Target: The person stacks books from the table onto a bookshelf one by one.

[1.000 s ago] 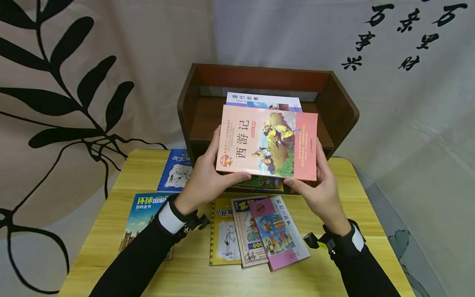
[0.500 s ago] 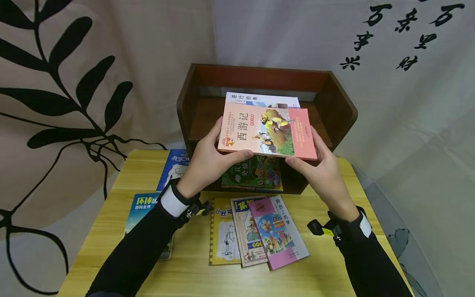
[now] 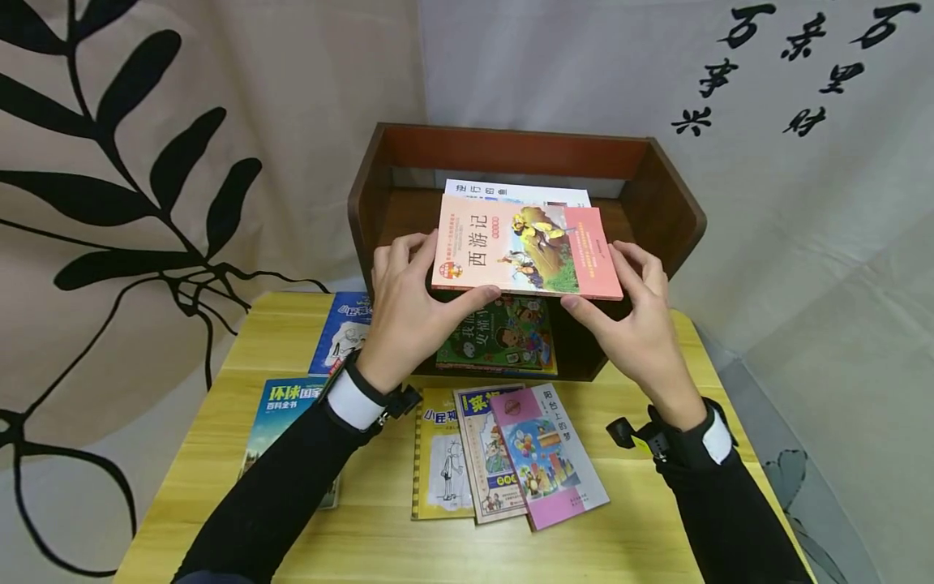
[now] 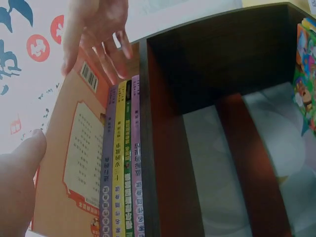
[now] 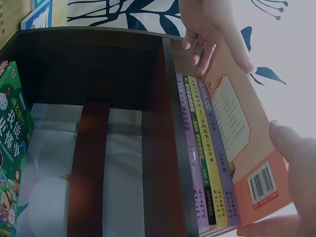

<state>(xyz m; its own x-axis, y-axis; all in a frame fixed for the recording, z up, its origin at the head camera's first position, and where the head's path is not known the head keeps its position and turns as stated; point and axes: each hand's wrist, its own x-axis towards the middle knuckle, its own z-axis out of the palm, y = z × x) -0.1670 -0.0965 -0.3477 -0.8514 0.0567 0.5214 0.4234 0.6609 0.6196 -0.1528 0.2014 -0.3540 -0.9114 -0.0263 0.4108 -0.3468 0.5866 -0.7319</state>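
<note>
Both hands hold a pink paperback book (image 3: pixel 481 264) with an illustrated cover, level over the upper tier of a dark brown wooden bookshelf (image 3: pixel 667 207). My left hand (image 3: pixel 404 312) grips its left end, thumb along the near edge. The right hand (image 3: pixel 638 324) grips the other end the same way. Beneath it lies a stack of several thin books, topped by a white book (image 3: pixel 514 192). In the left wrist view the pink book's back cover (image 4: pixel 81 153) angles away from the stacked spines (image 4: pixel 119 163). A barcoded corner shows in the right wrist view.
A green book (image 3: pixel 496 337) lies in the lower tier. In front, a yellow book (image 3: pixel 441 458), a beige comic book (image 3: pixel 489 462) and a pink-purple book (image 3: pixel 550 462) overlap on the wooden table (image 3: pixel 409 551). Left are a blue book (image 3: pixel 343 328) and a travel book (image 3: pixel 288 410).
The pink book has moved back and down over the stack in both hands, uncovering the green book in the lower tier. The fingers behind its ends show more now.
</note>
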